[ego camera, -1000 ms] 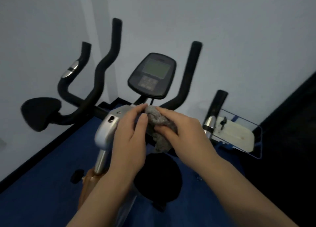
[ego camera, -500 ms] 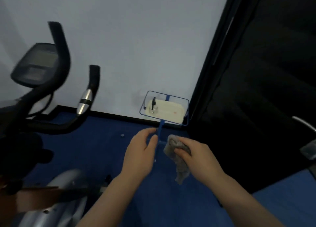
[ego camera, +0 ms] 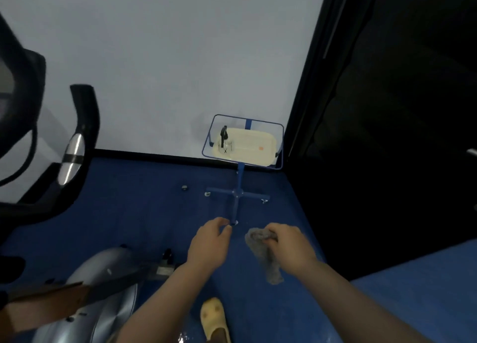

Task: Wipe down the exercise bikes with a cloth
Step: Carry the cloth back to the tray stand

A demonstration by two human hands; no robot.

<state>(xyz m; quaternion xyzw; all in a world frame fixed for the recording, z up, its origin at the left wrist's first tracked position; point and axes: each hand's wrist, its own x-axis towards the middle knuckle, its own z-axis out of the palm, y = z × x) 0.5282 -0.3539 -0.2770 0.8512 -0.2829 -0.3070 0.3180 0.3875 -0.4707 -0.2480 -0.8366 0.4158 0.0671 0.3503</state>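
Dim indoor shot, bluish cast. White wall (ego camera: 167,58) is the brightest area, evenly lit w/ a soft grey shadow at far left. Right side drops to near-black, no detail. Glare streak on the chrome handlebar band (ego camera: 71,157); faint sheen on floor (ego camera: 129,200) at bottom edge. Handlebars at left smeared by motion blur. Wide-angle bending tilts the dark vertical frame (ego camera: 307,89). Overall soft, grainy.

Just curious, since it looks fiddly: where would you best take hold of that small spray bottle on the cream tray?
Probably by the clear body of the spray bottle, below its black trigger head, coming from the front or the bottle's left end of the cream tray. It stands upright near that end, and the blue wire frame leaves that side fairly open.
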